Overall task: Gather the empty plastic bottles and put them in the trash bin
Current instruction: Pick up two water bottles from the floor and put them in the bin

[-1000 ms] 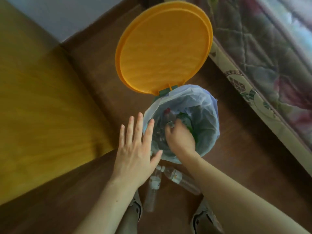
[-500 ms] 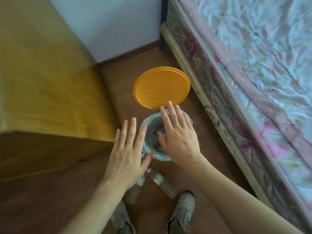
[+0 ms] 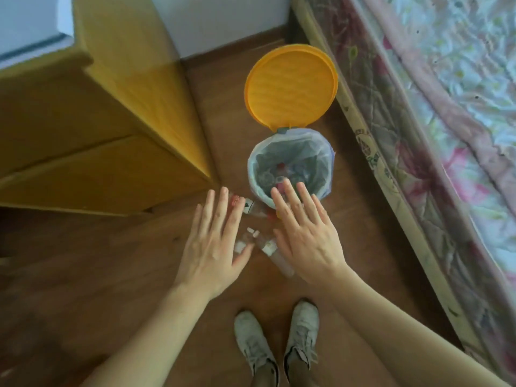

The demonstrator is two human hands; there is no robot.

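Note:
The trash bin (image 3: 324, 152) stands on the wood floor with a pale bag liner and its orange lid (image 3: 290, 85) raised. Several bottles lie inside it. More clear plastic bottles lie on the floor in front of the bin: one with a red and black label (image 3: 251, 209) beside the bin's base, another with a white label (image 3: 272, 251) between my hands. My left hand (image 3: 215, 244) hovers flat with fingers spread, holding nothing. My right hand (image 3: 304, 233) is also spread and empty, its fingertips over the bin's near rim.
A yellow wooden cabinet (image 3: 97, 129) stands to the left of the bin. A bed with a floral mattress (image 3: 435, 121) runs along the right. My two grey shoes (image 3: 279, 342) stand on the floor below the hands. A white wall lies behind the bin.
My right hand came out of the bin, opened and drew back empty. The view rose and pulled away from the bin, so my shoes and more floor bottles show.

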